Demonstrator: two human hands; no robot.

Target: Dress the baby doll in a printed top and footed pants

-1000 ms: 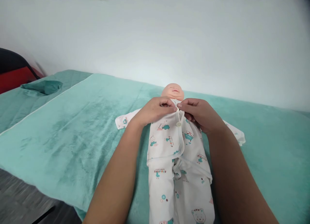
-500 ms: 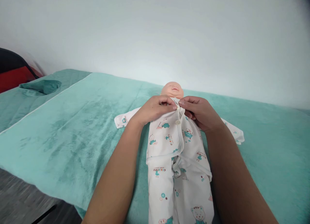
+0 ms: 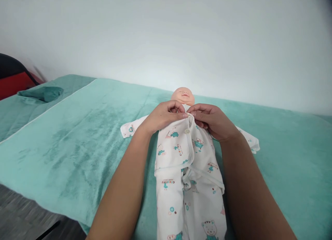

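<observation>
A: While the baby doll lies face-up on the teal blanket, what is held?
B: The doll's printed jacket: the left hand pinches its front edge at the neckline; the right hand grasps fabric beside, contact partly hidden.
A: And the margins?
B: Beyond the doll's head the blanket's far edge borders the wall; beyond both sleeves more blanket extends, leaving side room.

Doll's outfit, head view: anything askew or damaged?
Slightly: a bunched fold pokes out below the front of the jacket on the doll; cloth around it lies flatter. No damage visible, though the left hand and right hand hide some of the jacket.
</observation>
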